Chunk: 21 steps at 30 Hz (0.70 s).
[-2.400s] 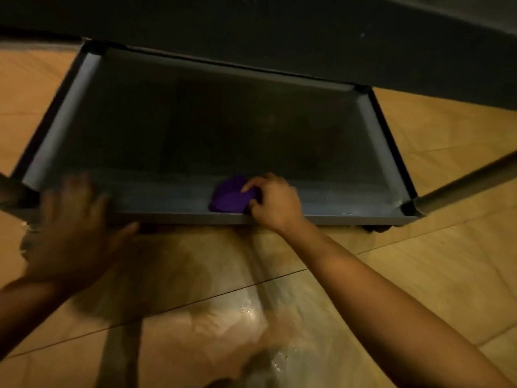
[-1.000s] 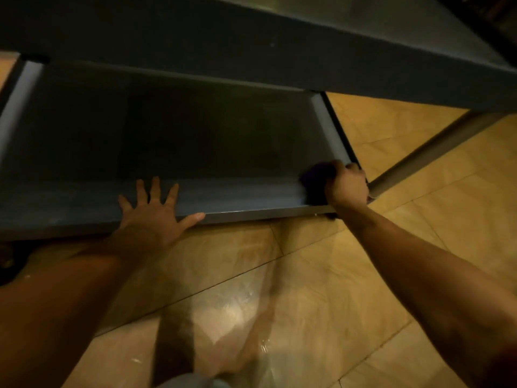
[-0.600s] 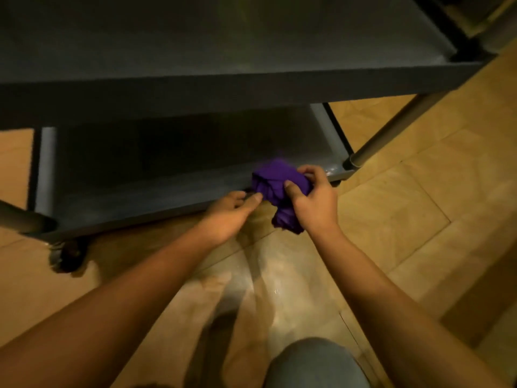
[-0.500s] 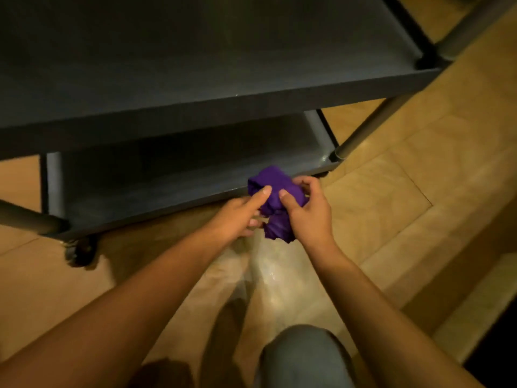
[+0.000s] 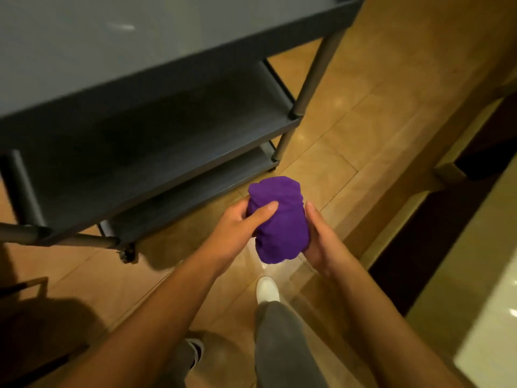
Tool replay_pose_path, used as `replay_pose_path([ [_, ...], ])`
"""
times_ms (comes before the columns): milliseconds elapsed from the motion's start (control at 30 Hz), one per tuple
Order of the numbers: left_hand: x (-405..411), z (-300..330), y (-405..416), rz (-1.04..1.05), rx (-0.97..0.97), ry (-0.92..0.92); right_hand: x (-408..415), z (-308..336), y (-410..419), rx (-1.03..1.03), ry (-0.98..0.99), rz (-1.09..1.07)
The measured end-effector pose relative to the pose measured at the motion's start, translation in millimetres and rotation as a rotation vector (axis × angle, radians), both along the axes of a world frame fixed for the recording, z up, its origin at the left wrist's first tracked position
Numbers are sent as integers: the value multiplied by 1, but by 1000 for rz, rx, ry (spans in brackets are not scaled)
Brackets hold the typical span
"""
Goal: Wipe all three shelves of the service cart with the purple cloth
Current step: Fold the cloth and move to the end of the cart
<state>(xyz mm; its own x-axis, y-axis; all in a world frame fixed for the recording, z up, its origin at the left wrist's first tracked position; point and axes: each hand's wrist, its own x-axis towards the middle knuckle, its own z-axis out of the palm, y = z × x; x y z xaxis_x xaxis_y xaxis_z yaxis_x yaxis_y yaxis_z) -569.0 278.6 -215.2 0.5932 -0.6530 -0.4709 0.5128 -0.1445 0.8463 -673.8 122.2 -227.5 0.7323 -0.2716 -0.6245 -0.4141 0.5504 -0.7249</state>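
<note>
The bunched purple cloth [image 5: 279, 219] is held between both hands in front of the dark grey service cart [image 5: 156, 130]. My left hand [image 5: 240, 222] grips its left side, thumb curled over the top of the bundle. My right hand [image 5: 321, 242] cups the cloth's right side with fingers wrapped under it. The cart's top shelf [image 5: 112, 46], middle shelf [image 5: 156, 135] and bottom shelf [image 5: 195, 186] all show, stacked up to the left of the cloth. The cloth hangs above the floor, clear of every shelf.
Tan floor tiles [image 5: 349, 130] spread around the cart. A cart caster [image 5: 127, 254] sits at the near corner. My legs and a white shoe [image 5: 267, 289] stand below the hands. A wooden ledge and a pale counter [image 5: 481, 275] run along the right.
The right hand wiped the cloth to the bottom shelf's right corner, then lifted it off. The left hand left the shelf rim and joined on the cloth. The view rose, showing all three shelves.
</note>
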Motion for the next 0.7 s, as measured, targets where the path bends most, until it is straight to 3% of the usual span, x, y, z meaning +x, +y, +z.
replay_pose_path([
  [100, -9, 76, -11, -72, 47, -133, -14, 65, -14, 33, -87, 115],
  [233, -25, 161, -30, 42, 128, -262, -21, 144, -34, -227, -103, 163],
  [333, -33, 212, -44, 94, 132, -114, -18, 204, -53, -370, -111, 168],
  [433, -35, 245, -56, 82, 6, 13, -16, 248, -71, -481, -100, 108],
  [567, -19, 284, -72, -57, -10, -270, -11, 294, -89, -544, -233, 83],
  [700, -1, 309, -94, -84, -7, -414, 3, 315, -104, -616, -334, 89],
])
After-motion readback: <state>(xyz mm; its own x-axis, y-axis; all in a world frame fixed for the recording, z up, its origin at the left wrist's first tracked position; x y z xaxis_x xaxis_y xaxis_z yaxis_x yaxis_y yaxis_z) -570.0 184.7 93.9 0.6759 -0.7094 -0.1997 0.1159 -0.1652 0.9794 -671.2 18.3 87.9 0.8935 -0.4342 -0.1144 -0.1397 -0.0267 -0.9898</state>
